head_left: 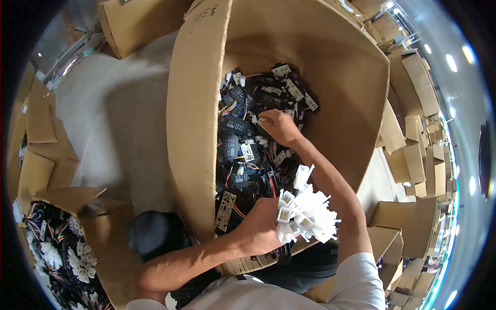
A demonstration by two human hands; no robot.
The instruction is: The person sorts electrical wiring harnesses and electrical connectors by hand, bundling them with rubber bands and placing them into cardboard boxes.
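My left hand is closed around a thick bunch of white plastic wire connectors, whose square ends fan out to the right. The wires hang below the fist among dark parts. Deep in a large cardboard box, my right hand pinches a small white connector at its fingertips. Under both hands lies a heap of black display circuit boards with clear digit windows, coloured wires and white plugs. One tan board leans near the box's front left.
At the lower left, an open carton holds more bundled connectors and wires. A black rounded object sits between the two boxes. Stacked cartons line the right side, another carton stands at the back left, and grey floor shows between.
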